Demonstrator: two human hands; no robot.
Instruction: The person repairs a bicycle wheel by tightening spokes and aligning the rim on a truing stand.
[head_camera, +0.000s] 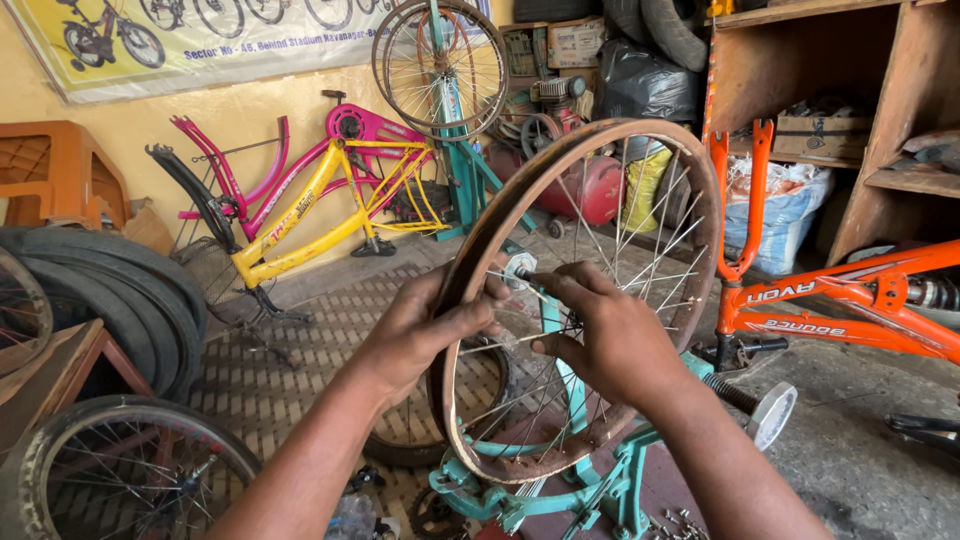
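A rusty brown bicycle wheel rim (640, 140) with thin steel spokes stands upright in a teal truing stand (600, 485). My left hand (425, 325) grips the near side of the rim. My right hand (605, 335) reaches in among the spokes and pinches a small silver spoke wrench (517, 270) against a spoke near the rim. The wheel's hub is hidden behind my right hand.
An orange bicycle frame (850, 300) stands at the right, a yellow and pink frame (310, 200) leans on the back wall. Black tyres (120, 285) and a spoked wheel (125, 465) lie at the left. Another wheel (440, 65) sits on a far stand. Wooden shelves (850, 90) fill the upper right.
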